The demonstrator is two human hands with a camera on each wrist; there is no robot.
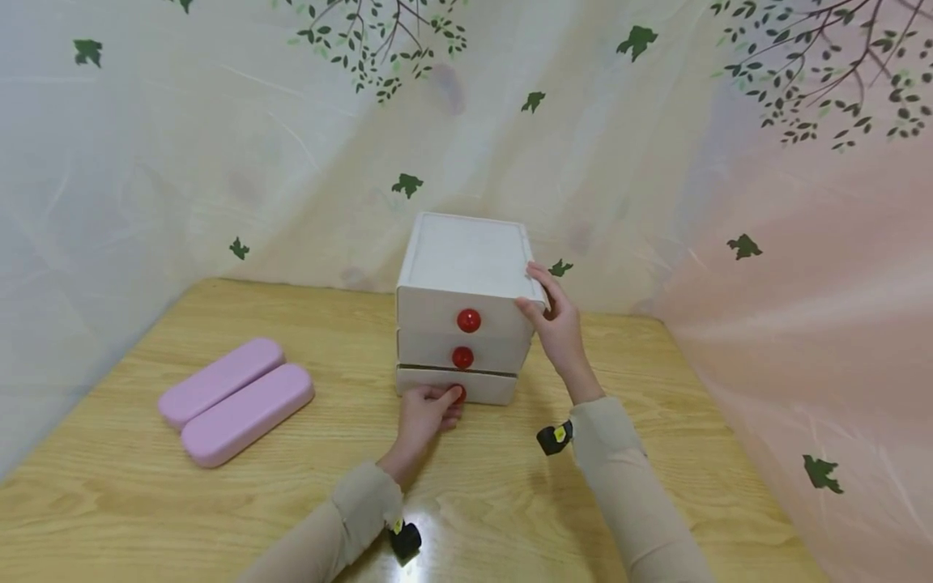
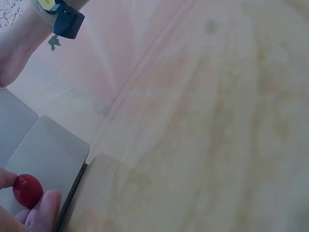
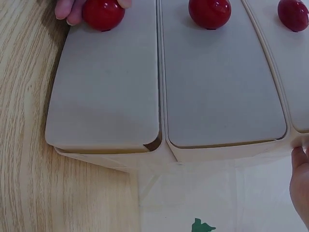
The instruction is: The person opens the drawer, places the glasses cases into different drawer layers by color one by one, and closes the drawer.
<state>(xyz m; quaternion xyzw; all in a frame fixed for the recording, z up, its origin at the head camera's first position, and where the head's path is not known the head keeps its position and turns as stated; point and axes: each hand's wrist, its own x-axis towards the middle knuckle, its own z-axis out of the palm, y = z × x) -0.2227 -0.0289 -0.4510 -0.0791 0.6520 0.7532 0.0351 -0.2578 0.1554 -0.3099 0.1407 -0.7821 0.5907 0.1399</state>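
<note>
A white three-drawer box [image 1: 470,253] stands on the table, with one round red knob on each drawer front. My left hand [image 1: 421,419] pinches the lowest red knob [image 2: 27,191] between thumb and fingers. That bottom drawer [image 3: 108,92] sits slightly forward, and a narrow dark gap shows along its upper edge. At the box's upper right front corner, my right hand [image 1: 561,336] holds the edge, thumb toward the front and fingers over the top and side. The middle drawer [image 3: 222,87] and top drawer [image 1: 430,309] look closed.
Two long pink rounded cases [image 1: 222,382] [image 1: 248,414] lie side by side on the left of the wooden table [image 1: 328,502]. A hanging cloth [image 1: 306,162] printed with leaves and branches rises behind the box and along both sides.
</note>
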